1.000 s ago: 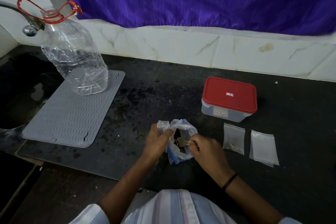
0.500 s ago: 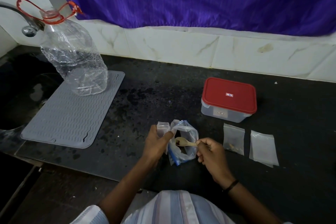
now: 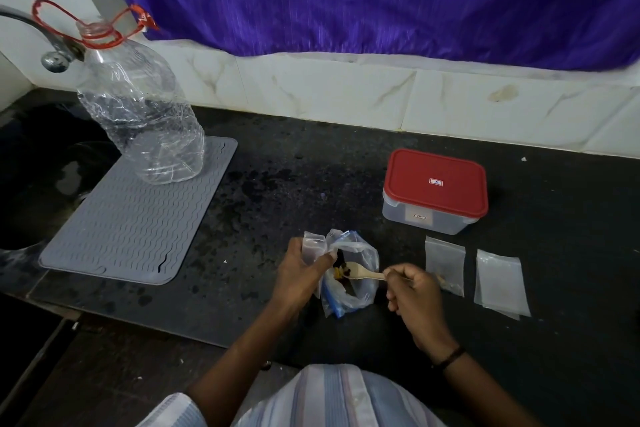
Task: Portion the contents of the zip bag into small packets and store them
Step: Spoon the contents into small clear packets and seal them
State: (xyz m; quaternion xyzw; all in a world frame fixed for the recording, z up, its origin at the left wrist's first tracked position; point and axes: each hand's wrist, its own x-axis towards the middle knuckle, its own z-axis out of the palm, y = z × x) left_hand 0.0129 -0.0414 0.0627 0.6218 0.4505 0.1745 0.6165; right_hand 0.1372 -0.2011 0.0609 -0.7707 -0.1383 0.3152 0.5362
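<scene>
The zip bag [image 3: 349, 274] stands open near the front edge of the counter [image 3: 311, 163], with the left hand [image 3: 301, 274] pinching its rim together with an empty small packet [image 3: 313, 246]. The right hand [image 3: 414, 295] has its grip curled round the handle of a wooden spoon [image 3: 360, 272], whose bowl sits at the bag's mouth with a few dark and yellowish pieces on it.

The portioning looks partly done. Just right of the right hand a flat packet [image 3: 445, 265] lies on the counter with a small amount visible at its bottom, so at least one portion seems filled. Beside it, further right, lies another packet [image 3: 500, 282]; whether it holds anything I cannot tell. The packet in the left hand is not yet filled, the bag still has contents, and nothing appears stored: the box with the red lid [image 3: 434, 189], standing behind the packets toward the back edge, is closed.

At the counter's left end a grey ribbed mat [image 3: 131, 222] carries a crumpled clear bottle [image 3: 138, 114], with a tap [image 3: 52, 52] and a dark sink [image 3: 38, 177] beyond. These lie well apart from the work. Only the lid needs to come off before storing.
</scene>
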